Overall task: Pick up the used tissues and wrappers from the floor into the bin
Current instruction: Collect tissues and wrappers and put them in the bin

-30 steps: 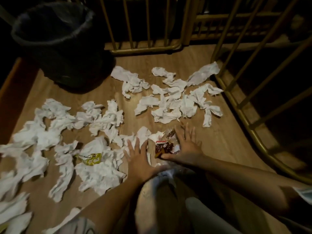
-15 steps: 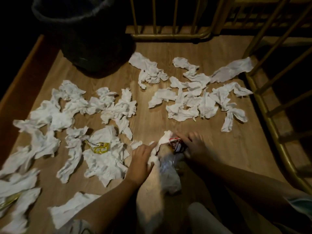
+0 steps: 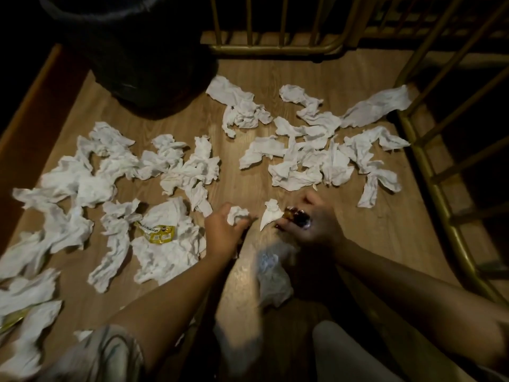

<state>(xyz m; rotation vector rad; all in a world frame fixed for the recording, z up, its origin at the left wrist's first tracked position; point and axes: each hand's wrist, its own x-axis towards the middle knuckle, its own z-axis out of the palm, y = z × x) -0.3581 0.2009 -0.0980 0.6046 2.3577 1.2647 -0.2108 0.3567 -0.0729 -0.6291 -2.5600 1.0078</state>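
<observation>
Many crumpled white tissues (image 3: 190,172) lie scattered over the wooden floor (image 3: 385,232). My left hand (image 3: 220,235) is closed around a balled white tissue (image 3: 236,215). My right hand (image 3: 316,224) grips a dark red wrapper (image 3: 296,215) with a white tissue (image 3: 271,215) hanging from its fingertips. A yellow wrapper (image 3: 158,233) rests on tissues to the left of my left hand. The black bin (image 3: 132,48) stands at the back left, its opening out of view.
Gold metal railings (image 3: 275,48) fence the back and the right side (image 3: 429,172). A dark wooden ledge (image 3: 30,103) borders the left. Another yellow wrapper (image 3: 11,323) peeks out at the far left edge. My knees are at the bottom.
Both hands were flat on the litter a second ago. They have since closed, the left on a tissue, the right on the red wrapper and tissue. The view shifted closer to the bin.
</observation>
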